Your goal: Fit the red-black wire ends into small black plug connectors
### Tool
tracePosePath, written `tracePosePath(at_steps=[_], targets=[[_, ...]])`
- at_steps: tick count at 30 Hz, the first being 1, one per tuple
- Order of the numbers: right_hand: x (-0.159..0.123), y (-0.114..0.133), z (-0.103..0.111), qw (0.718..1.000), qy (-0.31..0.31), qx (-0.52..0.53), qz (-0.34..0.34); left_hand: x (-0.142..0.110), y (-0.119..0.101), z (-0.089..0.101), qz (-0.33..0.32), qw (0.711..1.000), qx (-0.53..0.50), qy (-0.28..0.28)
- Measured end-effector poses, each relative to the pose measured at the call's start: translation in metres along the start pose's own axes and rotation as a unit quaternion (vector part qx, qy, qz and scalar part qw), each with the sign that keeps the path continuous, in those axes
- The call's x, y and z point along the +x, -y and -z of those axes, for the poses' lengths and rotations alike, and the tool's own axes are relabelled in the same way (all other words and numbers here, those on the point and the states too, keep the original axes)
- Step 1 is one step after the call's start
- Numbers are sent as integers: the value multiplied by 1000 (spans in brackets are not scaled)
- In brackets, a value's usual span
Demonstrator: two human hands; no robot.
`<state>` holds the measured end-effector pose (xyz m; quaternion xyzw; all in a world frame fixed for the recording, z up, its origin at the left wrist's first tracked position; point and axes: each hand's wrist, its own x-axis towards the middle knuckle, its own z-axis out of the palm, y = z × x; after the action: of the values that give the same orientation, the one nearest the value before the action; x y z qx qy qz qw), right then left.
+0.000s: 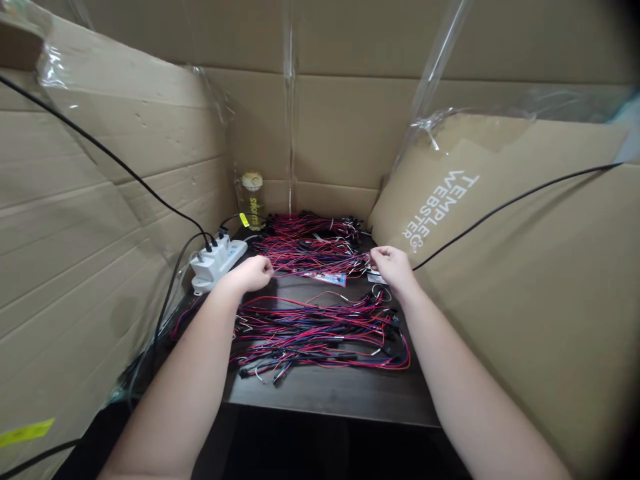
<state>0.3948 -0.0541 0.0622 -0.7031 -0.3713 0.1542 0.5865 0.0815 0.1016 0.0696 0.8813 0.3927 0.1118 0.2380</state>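
Stretched between my two hands is a thin red and dark wire harness (320, 269), held just in front of the far pile. My left hand (256, 273) is closed in a pinch around its left end. At the other end, my right hand (391, 265) pinches the wires near small white and black tips. Behind them lies a far pile of red, blue and black wire harnesses (310, 247). Closer to me, a second pile of wire harnesses (320, 333) spreads across the dark table (330, 397), with black connectors and white tips at its ends.
White power adapters on a power strip (213, 263) stand at the left, with black cables running up. A yellow-capped bottle (253, 200) is at the back. Cardboard walls (340, 127) enclose the table on three sides. A blue printed card (330, 279) lies by the far pile.
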Motion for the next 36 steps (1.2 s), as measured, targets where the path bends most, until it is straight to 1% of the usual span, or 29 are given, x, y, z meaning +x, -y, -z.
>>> tracePosePath(at_steps=[3,6,8,11,15,16,23,27,32,36], targets=[[2,-14,0,997,11,-77,1,1,5,2,25,999,28,20],[4,-18,1,991,15,-133,16,0,5,7,36,997,49,44],[4,-19,0,987,17,-161,24,-2,6,10,46,996,63,51],[3,-20,-1,980,12,-194,32,-4,12,10,63,994,75,45],[3,-22,-3,973,0,-229,24,-2,24,6,45,998,51,10],[3,-22,-4,972,-2,-236,20,0,27,6,49,997,54,2],[2,-19,-6,963,0,-269,9,19,30,13,62,990,107,-70],[1,-15,-6,959,-12,-284,11,23,32,10,84,985,121,-95],[-4,-6,-2,961,-45,-272,28,21,34,10,102,983,130,-85],[-9,-1,1,967,-57,-245,51,18,27,14,85,983,150,-69]])
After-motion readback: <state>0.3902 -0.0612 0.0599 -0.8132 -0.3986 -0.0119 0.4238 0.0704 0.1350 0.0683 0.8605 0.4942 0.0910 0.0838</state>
